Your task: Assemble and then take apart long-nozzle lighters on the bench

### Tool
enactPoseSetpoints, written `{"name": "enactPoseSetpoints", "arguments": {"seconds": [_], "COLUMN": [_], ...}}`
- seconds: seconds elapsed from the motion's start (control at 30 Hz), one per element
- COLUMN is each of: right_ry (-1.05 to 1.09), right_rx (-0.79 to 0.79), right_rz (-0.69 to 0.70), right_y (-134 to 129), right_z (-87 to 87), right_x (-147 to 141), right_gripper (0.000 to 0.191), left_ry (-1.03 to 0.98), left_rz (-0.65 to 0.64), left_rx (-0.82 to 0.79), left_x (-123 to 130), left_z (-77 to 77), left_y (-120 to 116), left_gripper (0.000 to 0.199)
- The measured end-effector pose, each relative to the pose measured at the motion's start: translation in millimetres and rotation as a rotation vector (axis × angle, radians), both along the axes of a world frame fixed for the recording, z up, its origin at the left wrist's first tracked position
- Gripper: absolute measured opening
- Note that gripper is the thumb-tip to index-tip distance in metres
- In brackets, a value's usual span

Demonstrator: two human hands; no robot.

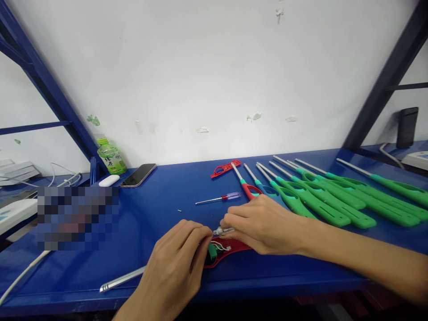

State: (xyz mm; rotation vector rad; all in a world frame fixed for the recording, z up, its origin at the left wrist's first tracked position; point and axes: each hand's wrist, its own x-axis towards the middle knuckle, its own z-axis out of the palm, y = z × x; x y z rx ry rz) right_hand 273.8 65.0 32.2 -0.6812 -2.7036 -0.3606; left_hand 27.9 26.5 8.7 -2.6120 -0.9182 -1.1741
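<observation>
right hand (264,225) has the small silvery cylinder (223,231) pinched roughly sideways by the red plastic shell (238,245), tip at the left hand's (177,261) bunched fingers, can't tell their grip

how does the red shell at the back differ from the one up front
The front shell sits under the left hand and right hand; the back shell lies untouched. The front shell holds a green part and white wires; the back shell shows neither. Both are red.
</observation>
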Motion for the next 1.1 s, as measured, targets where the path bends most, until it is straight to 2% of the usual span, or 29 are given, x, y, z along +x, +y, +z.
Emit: {"name": "enactPoseSetpoints", "arguments": {"seconds": [0.33,0.57,1.1], "right_ry": [0.0,0.003,0.058], "right_rx": [0.053,0.092,0.096], "right_rz": [0.002,0.024,0.062], "right_y": [0.7,2.0,3.2], "right_z": [-3.1,-3.5,-4.8], "right_x": [0.4,0.6,1.2], "right_gripper": [0.006,0.016,0.023], "left_ry": [0.007,0.013,0.013], "left_rz": [0.01,0.021,0.002], "left_rx": [-0.008,0.011,0.026], "left_x": [0.1,0.6,0.7], "left_z": [-0.5,0.1,-0.6], "left_y": [-0.6,0.1,0.9], "left_gripper": [0.016,0.016,0.017]}}
